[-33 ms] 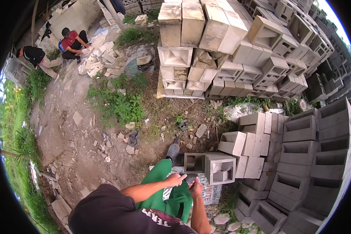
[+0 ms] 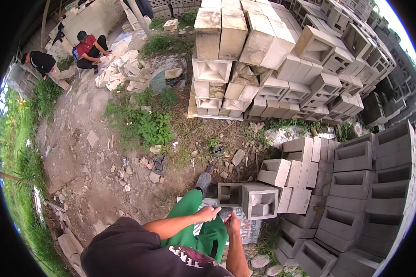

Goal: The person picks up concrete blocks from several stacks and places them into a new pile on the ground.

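Observation:
My left hand (image 2: 208,213) is in front of my lap, over my green trousers (image 2: 186,207), its fingers curled together with the thumb side forward. Close to its right is my right hand (image 2: 233,222), closed with the thumb up. A small gap separates the two hands. Whatever is pinched in them, if anything, is too small to make out. Beyond the hands, a grey shoe (image 2: 204,180) rests on the ground. Just ahead and to the right, a hollow concrete block (image 2: 260,201) with rubble pieces inside stands beside a darker hollow block (image 2: 229,193).
A printed sack (image 2: 250,231) lies under the blocks. Stacked concrete blocks (image 2: 346,184) rise at the right, with a tall pale stack (image 2: 212,71) ahead. At the far left, a person in red (image 2: 88,48) crouches by a rubble heap (image 2: 125,71); another in black (image 2: 42,63) bends nearby.
The whole view has shifted slightly. My hands keep nearly the same pose.

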The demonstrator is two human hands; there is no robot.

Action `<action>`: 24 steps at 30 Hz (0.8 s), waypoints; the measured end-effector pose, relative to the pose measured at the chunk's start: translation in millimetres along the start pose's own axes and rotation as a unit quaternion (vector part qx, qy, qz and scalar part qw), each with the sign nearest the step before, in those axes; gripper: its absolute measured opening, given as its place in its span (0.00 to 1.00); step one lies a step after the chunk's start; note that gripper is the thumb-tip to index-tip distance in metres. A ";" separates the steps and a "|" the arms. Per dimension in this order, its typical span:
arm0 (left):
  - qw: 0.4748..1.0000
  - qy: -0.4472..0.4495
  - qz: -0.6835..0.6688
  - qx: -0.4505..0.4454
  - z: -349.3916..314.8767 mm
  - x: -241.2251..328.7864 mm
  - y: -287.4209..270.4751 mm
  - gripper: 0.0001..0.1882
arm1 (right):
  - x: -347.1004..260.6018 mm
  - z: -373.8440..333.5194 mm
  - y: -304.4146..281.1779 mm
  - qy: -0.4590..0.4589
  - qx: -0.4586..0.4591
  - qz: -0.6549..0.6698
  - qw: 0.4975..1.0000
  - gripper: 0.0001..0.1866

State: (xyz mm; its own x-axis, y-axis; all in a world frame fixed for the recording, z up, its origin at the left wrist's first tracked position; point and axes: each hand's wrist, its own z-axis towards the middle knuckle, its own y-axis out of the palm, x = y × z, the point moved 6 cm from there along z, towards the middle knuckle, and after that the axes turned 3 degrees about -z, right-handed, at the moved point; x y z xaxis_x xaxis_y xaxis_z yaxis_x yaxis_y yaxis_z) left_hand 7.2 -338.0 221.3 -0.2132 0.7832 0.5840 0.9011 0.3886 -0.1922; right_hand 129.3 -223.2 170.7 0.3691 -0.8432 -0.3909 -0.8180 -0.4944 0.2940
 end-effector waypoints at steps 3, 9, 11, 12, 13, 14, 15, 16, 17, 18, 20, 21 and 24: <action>0.998 0.055 0.001 -0.021 -32.8 28.0 -2.4 0.31 | -17.8 -29.2 6.5 -0.031 -0.005 -0.053 0.998 0.14; 0.966 0.223 -0.056 -0.120 -45.1 48.5 14.0 0.15 | -30.1 -95.9 29.2 -0.089 0.030 -0.012 0.995 0.04; 0.941 0.301 0.062 -0.139 -58.3 62.4 4.4 0.12 | -25.2 -113.9 32.3 -0.125 0.055 0.000 0.991 0.06; 0.948 0.285 0.043 -0.134 -62.5 66.7 -3.3 0.10 | -23.8 -124.4 35.8 -0.136 0.066 0.004 0.989 0.07; 0.944 0.289 0.068 -0.145 -72.6 77.3 -11.9 0.10 | -25.1 -138.4 40.7 -0.151 0.084 0.016 0.985 0.08; 0.938 0.300 0.059 -0.163 -79.9 84.5 -20.5 0.09 | -23.5 -153.4 45.8 -0.163 0.096 0.024 0.982 0.08; 0.931 0.309 0.053 -0.185 -87.4 85.9 -26.9 0.09 | -20.2 -164.8 49.5 -0.170 0.108 0.026 0.979 0.07; 0.923 0.338 0.043 -0.180 -92.4 88.5 -35.4 0.09 | -18.0 -175.5 55.7 -0.187 0.113 0.041 0.975 0.07; 0.913 0.365 0.032 -0.179 -97.4 89.9 -44.3 0.09 | -13.1 -187.2 61.1 -0.204 0.121 0.056 0.970 0.07; 0.915 0.361 0.029 -0.176 -92.4 81.2 -52.0 0.09 | -10.1 -197.3 70.1 -0.205 0.129 0.047 0.969 0.08; 0.917 0.343 0.021 -0.200 -92.8 70.0 -62.9 0.08 | 7.7 -211.9 76.4 -0.238 0.172 0.071 0.953 0.10; 0.918 0.349 0.036 -0.187 -91.7 61.1 -68.3 0.05 | 20.7 -217.5 78.5 -0.245 0.189 0.085 0.947 0.10; 0.918 0.311 0.054 -0.240 -92.0 28.5 -69.4 0.03 | 67.9 -242.6 84.6 -0.258 0.249 0.134 0.924 0.13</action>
State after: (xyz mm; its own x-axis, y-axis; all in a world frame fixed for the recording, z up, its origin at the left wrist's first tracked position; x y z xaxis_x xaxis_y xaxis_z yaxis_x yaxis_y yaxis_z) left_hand -26.6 -387.2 323.8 0.0099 0.3190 0.9477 0.9987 -0.0509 0.0066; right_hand 192.2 -373.5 380.6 -0.0297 -0.6451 -0.7635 -0.9985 -0.0156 0.0521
